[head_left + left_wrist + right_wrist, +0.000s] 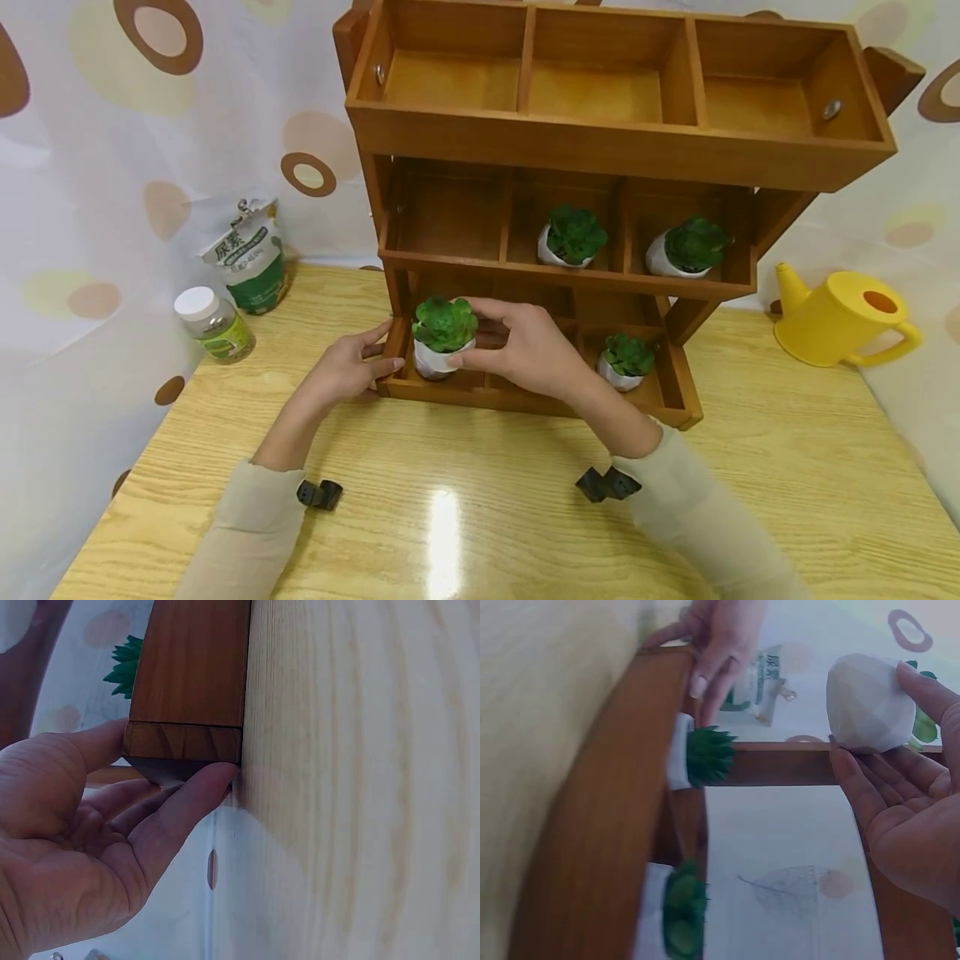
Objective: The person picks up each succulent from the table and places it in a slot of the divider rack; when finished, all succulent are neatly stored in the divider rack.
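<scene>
My right hand (528, 346) holds a small potted succulent (444, 325), thumb on its faceted white pot (870, 705), over the left part of the wooden shelf's (622, 142) bottom tier. Below it, another succulent (709, 756) sits near the tier's left end, its green tips (126, 669) showing over the front board in the left wrist view; the held pot hides it from the head. My left hand (352, 364) grips that left end, thumb and fingers around the corner (184, 741). A further succulent (627, 358) stands in the bottom tier's right compartment.
On the middle tier are two potted succulents, one central (573, 236) and one right (690, 247). A white-lidded bottle (216, 325) and a clipped green-and-white bag (251, 260) stand at left. The yellow watering can (832, 321) is at right, on the wooden table (375, 517).
</scene>
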`<state>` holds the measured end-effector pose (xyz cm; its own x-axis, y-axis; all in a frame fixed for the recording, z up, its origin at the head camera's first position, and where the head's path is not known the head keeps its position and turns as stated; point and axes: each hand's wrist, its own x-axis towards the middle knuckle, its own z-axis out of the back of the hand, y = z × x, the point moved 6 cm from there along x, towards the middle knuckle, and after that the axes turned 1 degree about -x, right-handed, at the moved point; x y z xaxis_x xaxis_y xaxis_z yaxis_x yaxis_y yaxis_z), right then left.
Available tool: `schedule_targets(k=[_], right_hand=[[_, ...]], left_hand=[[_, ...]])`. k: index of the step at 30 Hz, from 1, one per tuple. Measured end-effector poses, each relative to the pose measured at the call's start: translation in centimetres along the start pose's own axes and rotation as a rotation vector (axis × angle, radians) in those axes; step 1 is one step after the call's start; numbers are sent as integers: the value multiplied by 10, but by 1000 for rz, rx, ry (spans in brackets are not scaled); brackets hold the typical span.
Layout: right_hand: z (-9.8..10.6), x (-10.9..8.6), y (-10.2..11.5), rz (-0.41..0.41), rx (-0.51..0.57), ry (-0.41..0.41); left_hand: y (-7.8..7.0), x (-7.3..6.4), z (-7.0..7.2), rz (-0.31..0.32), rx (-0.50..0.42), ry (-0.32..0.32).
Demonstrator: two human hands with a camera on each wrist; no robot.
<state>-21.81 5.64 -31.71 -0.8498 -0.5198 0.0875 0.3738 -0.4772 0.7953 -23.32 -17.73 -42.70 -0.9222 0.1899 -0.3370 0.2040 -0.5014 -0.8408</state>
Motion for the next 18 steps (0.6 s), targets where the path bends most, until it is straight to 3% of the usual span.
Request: schedule_targets(k=[18], right_hand=[[32,8,33,59,47,-62]], left_hand=[[-1,-2,0,-2,-25,7]])
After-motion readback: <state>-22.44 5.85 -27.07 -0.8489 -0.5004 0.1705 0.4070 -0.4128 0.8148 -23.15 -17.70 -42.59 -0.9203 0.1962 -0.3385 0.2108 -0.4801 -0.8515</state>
